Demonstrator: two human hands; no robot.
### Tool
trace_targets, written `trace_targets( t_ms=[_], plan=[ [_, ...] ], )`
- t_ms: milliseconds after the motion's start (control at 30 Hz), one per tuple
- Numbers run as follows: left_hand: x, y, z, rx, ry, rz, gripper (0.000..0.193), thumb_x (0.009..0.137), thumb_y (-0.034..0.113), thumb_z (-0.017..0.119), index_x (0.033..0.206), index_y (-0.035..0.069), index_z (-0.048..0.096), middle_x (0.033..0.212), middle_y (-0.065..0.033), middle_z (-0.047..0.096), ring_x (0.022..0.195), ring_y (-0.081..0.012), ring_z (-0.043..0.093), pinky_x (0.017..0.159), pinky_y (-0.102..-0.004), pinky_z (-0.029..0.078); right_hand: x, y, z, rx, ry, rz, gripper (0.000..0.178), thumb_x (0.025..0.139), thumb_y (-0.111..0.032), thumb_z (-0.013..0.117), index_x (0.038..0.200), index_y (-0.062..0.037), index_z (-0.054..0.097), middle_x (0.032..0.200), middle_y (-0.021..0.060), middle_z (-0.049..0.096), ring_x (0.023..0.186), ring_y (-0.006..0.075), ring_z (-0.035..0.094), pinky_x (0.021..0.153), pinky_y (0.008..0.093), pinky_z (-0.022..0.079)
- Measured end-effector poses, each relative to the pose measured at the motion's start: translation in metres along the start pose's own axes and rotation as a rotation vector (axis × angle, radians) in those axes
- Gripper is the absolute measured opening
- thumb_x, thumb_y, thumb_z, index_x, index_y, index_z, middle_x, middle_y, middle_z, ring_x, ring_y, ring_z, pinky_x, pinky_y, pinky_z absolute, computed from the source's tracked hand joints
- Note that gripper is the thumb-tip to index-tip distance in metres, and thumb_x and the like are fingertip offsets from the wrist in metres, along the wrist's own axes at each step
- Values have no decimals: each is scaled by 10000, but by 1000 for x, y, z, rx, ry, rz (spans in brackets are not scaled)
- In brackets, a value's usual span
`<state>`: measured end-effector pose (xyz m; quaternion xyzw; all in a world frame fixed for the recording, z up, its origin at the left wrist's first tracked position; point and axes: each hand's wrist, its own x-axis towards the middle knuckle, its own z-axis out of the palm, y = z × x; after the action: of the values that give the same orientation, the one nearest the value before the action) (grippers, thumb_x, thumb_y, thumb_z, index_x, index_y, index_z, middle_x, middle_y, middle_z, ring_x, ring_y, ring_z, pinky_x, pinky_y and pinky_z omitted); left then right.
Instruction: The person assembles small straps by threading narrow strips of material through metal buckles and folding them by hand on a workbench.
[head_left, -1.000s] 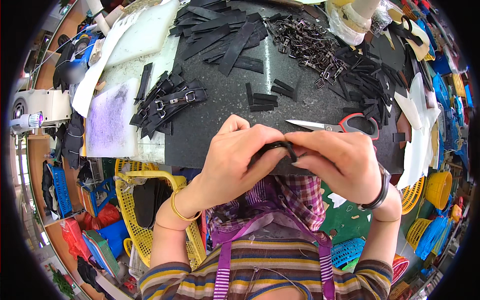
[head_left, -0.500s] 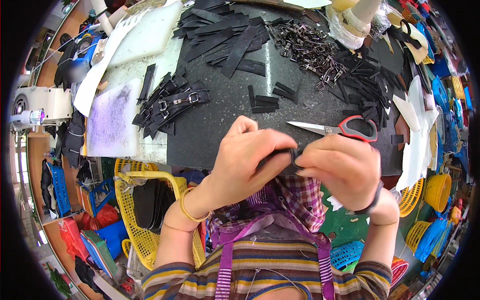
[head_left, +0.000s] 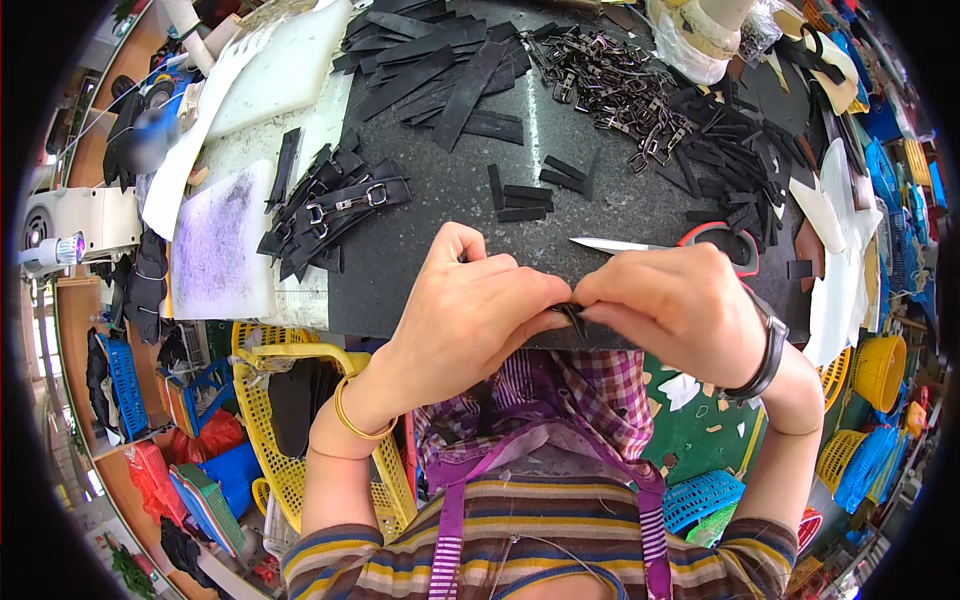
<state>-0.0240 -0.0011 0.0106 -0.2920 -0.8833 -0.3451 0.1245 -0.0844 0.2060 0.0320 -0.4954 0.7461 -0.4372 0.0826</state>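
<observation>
A small black strip (head_left: pixel 574 320) is pinched between my two hands at the near edge of the dark table; most of it is hidden by fingers. My left hand (head_left: pixel 470 305) closes on one side, thumb against fingers. On the other side my right hand (head_left: pixel 672 302) grips it with fingertips meeting the left ones. Just beyond the right hand lie scissors (head_left: pixel 618 245) with red and black handles, partly covered by that hand. Farther out, several short black strips (head_left: pixel 526 196) rest on the table. At left is a pile of straps with metal buckles (head_left: pixel 345 203).
Long black strips (head_left: pixel 425 65) and a heap of metal clasps (head_left: pixel 615 85) lie at the back. More short black strips (head_left: pixel 735 160) are piled at right. White boards (head_left: pixel 222 245) cover the left side. A yellow basket (head_left: pixel 262 430) stands below the table at left.
My fingertips have come together over the black strip, which now points down toward me. The right wrist has swung outward, and its dark band shows more.
</observation>
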Motion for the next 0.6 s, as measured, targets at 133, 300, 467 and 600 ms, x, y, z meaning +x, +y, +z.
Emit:
trace_targets(
  t_ms=[133,300,467,600],
  plan=[
    [-2,0,-2,-18,-19,-14,265,755,204,722,960,89,598,751,16,599,582,-168,498,696,-315,351,-2,-12,7,-232,64,-34,144,745,-27,661,876,-12,604,691,104,579,624,285,597,531,364,478],
    [-2,3,-5,-355,-90,-185,335,804,288,689,1050,79,597,757,-12,602,625,-192,473,726,-315,352,-3,-13,3,-69,108,73,161,720,5,669,870,-8,612,665,91,581,568,240,600,505,326,474],
    [-7,7,-16,-685,-151,-252,252,827,259,674,999,81,625,730,-50,601,694,-208,491,744,-312,375,-2,-15,-7,847,-71,572,94,822,-31,617,878,45,621,724,59,639,645,110,640,604,223,526],
    [-2,9,-13,-394,22,-329,83,811,83,643,848,10,634,667,-40,603,651,-165,545,597,-285,409,-1,15,16,1005,47,618,220,861,-135,646,974,45,590,887,81,638,764,133,642,646,254,534]
  ],
)
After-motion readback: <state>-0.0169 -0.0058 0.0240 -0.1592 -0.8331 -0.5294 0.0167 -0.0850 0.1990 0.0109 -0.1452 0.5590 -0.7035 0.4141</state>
